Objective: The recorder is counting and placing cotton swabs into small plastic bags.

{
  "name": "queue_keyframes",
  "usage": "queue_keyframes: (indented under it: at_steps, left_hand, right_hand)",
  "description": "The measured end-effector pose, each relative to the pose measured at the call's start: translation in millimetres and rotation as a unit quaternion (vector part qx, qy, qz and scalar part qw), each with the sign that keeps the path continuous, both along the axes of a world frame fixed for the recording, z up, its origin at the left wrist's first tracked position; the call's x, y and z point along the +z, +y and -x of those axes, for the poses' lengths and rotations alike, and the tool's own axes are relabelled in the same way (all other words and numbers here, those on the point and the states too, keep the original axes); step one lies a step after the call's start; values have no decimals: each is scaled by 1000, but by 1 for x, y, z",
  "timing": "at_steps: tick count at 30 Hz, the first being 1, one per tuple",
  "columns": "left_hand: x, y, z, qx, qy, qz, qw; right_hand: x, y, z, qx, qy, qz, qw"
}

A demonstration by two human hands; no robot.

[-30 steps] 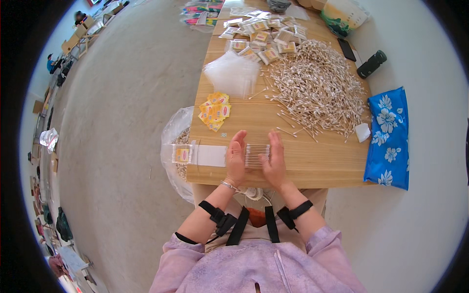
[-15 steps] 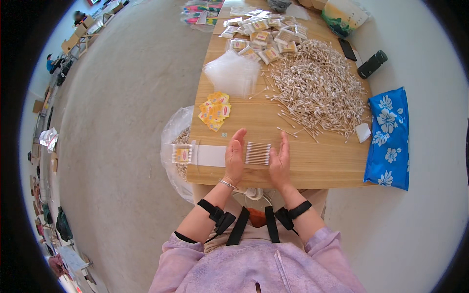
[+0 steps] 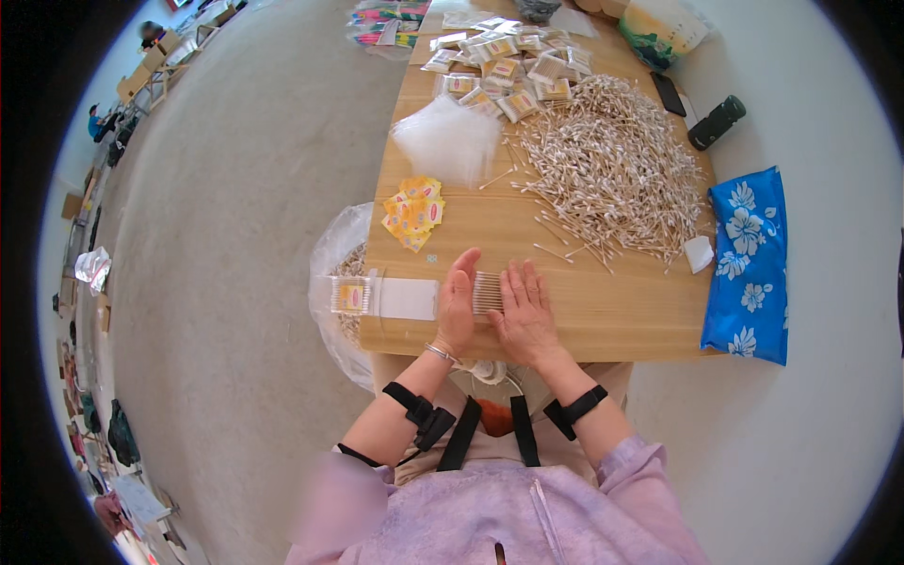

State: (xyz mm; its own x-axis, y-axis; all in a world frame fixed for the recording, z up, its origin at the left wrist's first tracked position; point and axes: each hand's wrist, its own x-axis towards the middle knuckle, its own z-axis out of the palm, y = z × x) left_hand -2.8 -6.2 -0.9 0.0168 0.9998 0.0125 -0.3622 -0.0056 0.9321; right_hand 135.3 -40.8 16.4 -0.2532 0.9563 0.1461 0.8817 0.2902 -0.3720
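The right hand (image 3: 525, 315) is flat and palm down, fingers straight and nearly together; half a second ago it stood on edge to the right of the row of swabs (image 3: 486, 294). It now covers the right part of that row and grips nothing, though how firmly it presses cannot be told. The left hand (image 3: 458, 301) keeps its place, upright on its edge with fingers extended, holding nothing, at or just beside the row's left end. The row thus seems to be pressed flat rather than pushed in from both sides, and its visible sticks look parallel.

Left of the hands, a white strip (image 3: 409, 299) runs along the worktop (image 3: 621, 315) to a labelled clear pack (image 3: 350, 297) at its edge. Farther out are yellow cards (image 3: 412, 213), clear empty bags (image 3: 452, 141), the loose swab heap (image 3: 612, 169) and filled packets (image 3: 499, 71).
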Motion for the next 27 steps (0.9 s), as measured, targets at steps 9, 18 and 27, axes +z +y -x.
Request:
queue_keyframes:
  at_steps: [9,18,27]
  left_hand:
    - [1,-3,1,-6,-27,18,999]
    - [0,-4,-4,22,-66,16,997]
    - [-4,-3,-2,22,-113,49,992]
  right_hand:
    - [6,16,-4,-7,19,19,1000]
    - [6,25,-14,-51,121,-22,991]
    - [-2,0,15,10,-39,11,999]
